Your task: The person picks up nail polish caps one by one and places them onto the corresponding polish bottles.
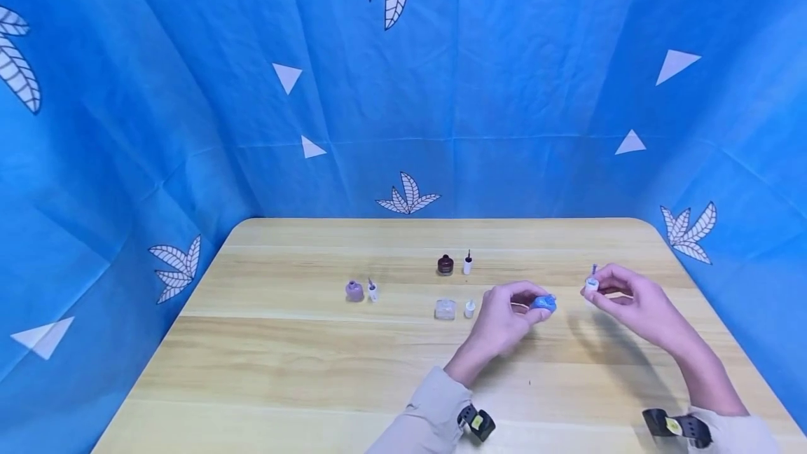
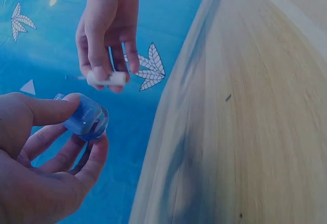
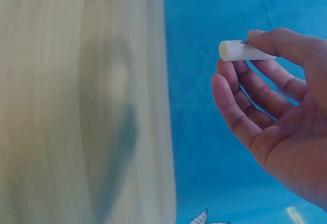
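My left hand (image 1: 502,322) grips a small blue nail polish bottle (image 1: 543,303) between thumb and fingers, above the table. Its neck carries no cap and, in the left wrist view, the glass bottle (image 2: 86,116) lies tilted in the fingers. To the right, my right hand (image 1: 639,305) pinches a white nail polish cap (image 1: 591,285) with its brush pointing up. From the right wrist, the plain end of the white cap (image 3: 246,50) shows between thumb and fingertips. Cap and bottle are apart, with a gap between the hands.
Left of my hands stand a dark bottle (image 1: 445,265) with its cap (image 1: 467,265), a mauve bottle (image 1: 354,291) with its cap (image 1: 373,292), and a clear bottle (image 1: 445,310) with its cap (image 1: 469,309). They stand on the wooden table (image 1: 271,363), before a blue curtain (image 1: 504,76).
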`<action>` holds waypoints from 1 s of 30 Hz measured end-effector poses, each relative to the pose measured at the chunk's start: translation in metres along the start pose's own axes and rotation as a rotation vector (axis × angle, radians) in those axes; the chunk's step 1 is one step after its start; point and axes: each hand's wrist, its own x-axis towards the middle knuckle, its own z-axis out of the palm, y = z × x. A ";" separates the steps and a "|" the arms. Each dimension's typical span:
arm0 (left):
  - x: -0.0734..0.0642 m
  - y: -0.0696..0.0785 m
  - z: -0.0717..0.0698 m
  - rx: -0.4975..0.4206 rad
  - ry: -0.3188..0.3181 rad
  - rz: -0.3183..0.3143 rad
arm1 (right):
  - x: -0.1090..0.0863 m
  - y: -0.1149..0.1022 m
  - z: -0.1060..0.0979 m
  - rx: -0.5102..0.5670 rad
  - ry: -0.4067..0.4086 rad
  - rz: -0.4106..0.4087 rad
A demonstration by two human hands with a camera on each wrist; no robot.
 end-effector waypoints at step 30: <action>-0.004 0.019 -0.054 -0.159 0.040 0.124 | 0.007 -0.047 -0.004 0.065 0.080 -0.108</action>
